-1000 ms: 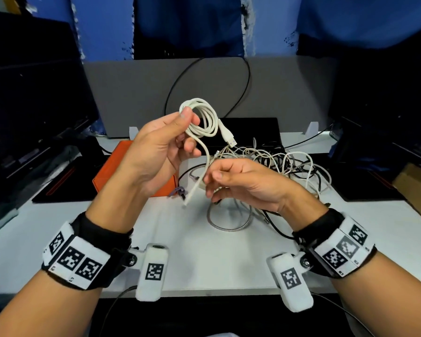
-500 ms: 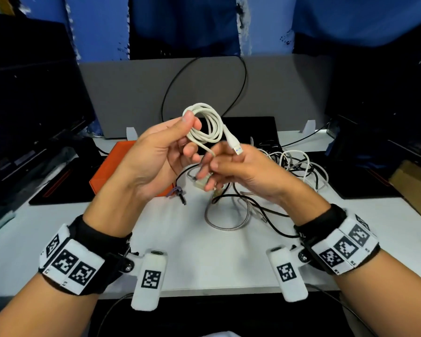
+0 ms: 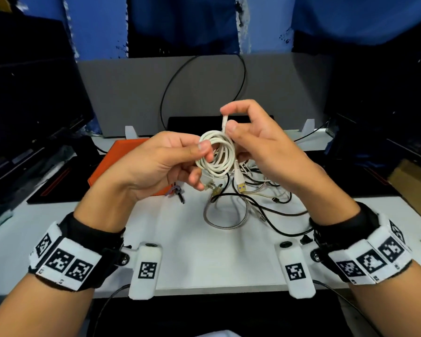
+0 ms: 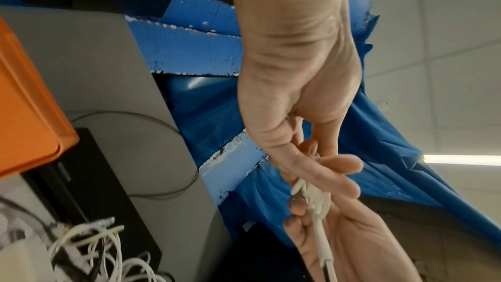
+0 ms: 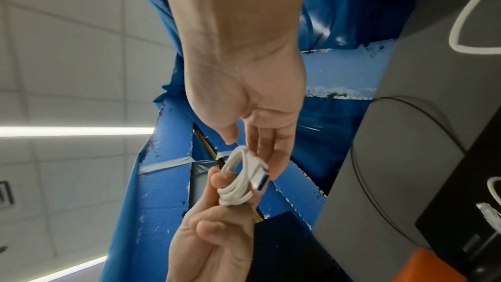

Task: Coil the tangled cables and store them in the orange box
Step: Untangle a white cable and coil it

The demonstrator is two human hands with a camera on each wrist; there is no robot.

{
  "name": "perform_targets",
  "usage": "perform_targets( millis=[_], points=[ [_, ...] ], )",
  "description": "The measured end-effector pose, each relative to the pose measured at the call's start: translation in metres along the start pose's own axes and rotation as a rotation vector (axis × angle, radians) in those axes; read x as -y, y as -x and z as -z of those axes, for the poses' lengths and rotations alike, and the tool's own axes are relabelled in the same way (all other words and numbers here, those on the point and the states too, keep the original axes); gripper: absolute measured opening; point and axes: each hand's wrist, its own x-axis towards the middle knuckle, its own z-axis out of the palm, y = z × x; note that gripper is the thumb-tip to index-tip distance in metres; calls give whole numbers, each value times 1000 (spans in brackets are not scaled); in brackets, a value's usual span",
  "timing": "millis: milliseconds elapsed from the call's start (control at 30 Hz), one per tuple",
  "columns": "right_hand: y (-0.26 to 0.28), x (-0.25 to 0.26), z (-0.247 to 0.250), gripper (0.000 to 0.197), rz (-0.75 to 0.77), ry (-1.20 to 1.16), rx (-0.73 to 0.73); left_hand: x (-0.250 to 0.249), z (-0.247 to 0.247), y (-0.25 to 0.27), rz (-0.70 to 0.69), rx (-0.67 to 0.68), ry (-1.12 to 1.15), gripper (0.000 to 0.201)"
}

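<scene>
A white cable [image 3: 216, 158] is wound into a small coil and held in the air over the table. My left hand [image 3: 202, 162] grips the coil's left side between thumb and fingers. My right hand [image 3: 227, 119] pinches a short stretch of the same cable just above the coil. The cable's USB plug [image 3: 240, 187] hangs below the coil. In the right wrist view the coil [image 5: 236, 188] and the plug [image 5: 261, 179] lie between both hands. The orange box [image 3: 122, 164] lies behind my left hand. A heap of tangled cables [image 3: 263, 188] lies under my right hand.
A silver braided cable [image 3: 229, 223] loops on the white table [image 3: 204, 259] in front of the heap. A grey partition [image 3: 131, 93] with a black cable loop stands at the back. Dark monitors flank both sides, and a cardboard box [image 3: 413, 183] sits at the right.
My right hand rose from below the coil to above it, drawing the cable's end up. My left hand lowered the coil a little, and the USB plug now hangs downward.
</scene>
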Motion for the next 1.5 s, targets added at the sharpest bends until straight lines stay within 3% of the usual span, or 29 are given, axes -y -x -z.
perform_targets(
  millis=[133, 200, 300, 433, 567, 667, 767, 933, 1033, 1133, 1267, 1500],
  points=[
    [3, -1, -12, 48, 87, 130, -44, 2, 1, 0, -36, -10, -51, 24],
    [4, -1, -14, 52, 87, 146, -67, 4, 1, -2, -51, -28, -59, 22],
    [4, -2, -12, 36, 101, 166, -53, 9, 3, -6, -77, -75, 11, 21],
    [2, -4, -9, 20, 134, 228, -143, 10, -5, -9, -97, -141, -22, 22],
    [0, -6, -6, 22, 158, 321, -142, 10, -5, -8, -107, -369, -372, 26],
    [-1, -6, -4, 23, 180, 409, -115, 11, -11, -3, -257, -555, -777, 57],
    [0, -6, -2, 24, 194, 516, -89, 11, -18, -1, -396, -514, -1063, 45],
    [0, -8, -9, 21, 142, 506, -103, 11, -31, -2, -194, -482, -1334, 32],
    [1, -10, -16, 18, 119, 444, -113, 10, -35, -2, -124, -469, -1320, 19],
    [2, -9, -22, 18, 98, 319, -113, 10, -33, -3, -59, -429, -1166, 18],
    [3, -6, -24, 15, 75, 261, -149, 9, -32, -3, -173, -483, -953, 20],
    [6, -2, -25, 39, 12, 410, -170, 21, -35, -10, -315, -480, -679, 19]
  ],
)
